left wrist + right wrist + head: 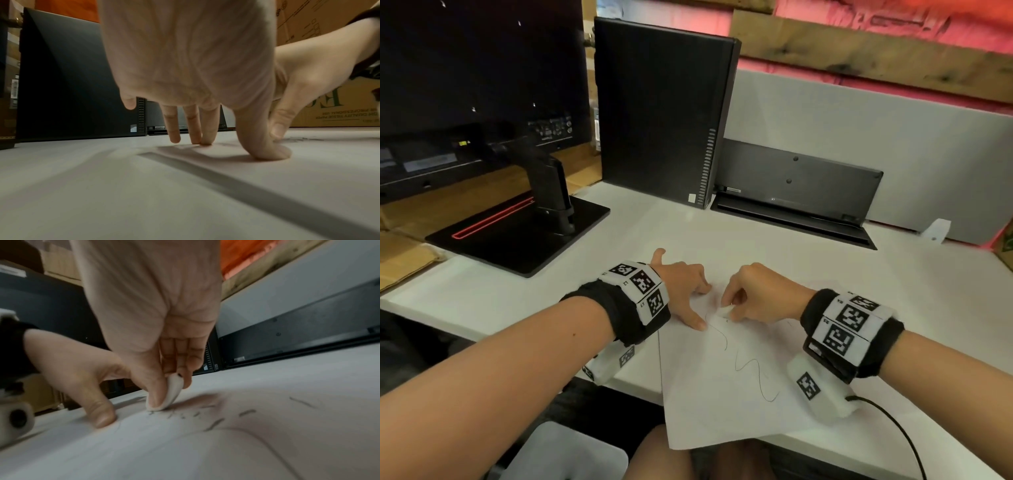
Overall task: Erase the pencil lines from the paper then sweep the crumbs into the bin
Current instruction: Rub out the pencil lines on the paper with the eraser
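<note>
Nearest the head camera, both forearms reach forward, each wearing a black wrist band (854, 334) with printed markers. Under them a white sheet of paper (722, 404) lies on the white tabletop (482, 294), its near corner hanging over the edge. Wavy pencil lines (753, 371) cross the middle of the sheet. Farther up, the left hand (681, 291) is spread flat-fingered, its thumb and fingertips pressing the paper down. Just beside it, the right hand (756, 294) pinches a small white eraser (173, 391) between thumb and fingers, the eraser's lower edge touching the paper. Dark crumbs (213, 424) lie scattered on the sheet next to the eraser. Beyond the hands stand a black monitor base (517, 233), an upright black computer case (661, 113) and a grey partition (876, 154).
</note>
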### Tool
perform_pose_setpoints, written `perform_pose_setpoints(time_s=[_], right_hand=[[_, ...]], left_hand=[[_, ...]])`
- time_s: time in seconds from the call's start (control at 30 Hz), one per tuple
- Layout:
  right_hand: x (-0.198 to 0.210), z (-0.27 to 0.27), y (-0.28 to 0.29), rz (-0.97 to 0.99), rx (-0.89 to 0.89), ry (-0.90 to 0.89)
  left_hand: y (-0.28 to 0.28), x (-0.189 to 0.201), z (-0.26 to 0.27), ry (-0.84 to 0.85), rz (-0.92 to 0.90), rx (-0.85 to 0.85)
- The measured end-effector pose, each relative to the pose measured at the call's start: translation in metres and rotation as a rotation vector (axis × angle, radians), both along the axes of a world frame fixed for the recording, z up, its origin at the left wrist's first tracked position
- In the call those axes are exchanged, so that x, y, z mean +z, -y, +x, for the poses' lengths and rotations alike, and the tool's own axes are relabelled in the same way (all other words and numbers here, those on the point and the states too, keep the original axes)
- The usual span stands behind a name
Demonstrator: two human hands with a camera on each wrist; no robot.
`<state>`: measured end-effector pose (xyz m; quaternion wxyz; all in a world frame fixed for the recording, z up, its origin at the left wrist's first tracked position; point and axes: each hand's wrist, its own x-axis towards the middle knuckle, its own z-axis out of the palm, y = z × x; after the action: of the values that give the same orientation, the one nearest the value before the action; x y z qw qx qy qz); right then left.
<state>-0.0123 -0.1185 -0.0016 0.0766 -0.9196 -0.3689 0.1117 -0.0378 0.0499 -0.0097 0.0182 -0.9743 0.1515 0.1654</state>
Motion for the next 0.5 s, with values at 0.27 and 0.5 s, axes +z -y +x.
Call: perform_pose_setpoints(time_s=[0.27, 0.5], right_hand=[[0.000, 0.024, -0.008, -0.003, -0.074, 0.085], [0.000, 0.005, 0.002, 0.025, 0.006, 0.050]], left_hand=[[0.001, 0.002, -0.002, -0.009, 0.050, -0.019], [0.000, 0.002, -0.004, -0.028, 0.084, -0.031]])
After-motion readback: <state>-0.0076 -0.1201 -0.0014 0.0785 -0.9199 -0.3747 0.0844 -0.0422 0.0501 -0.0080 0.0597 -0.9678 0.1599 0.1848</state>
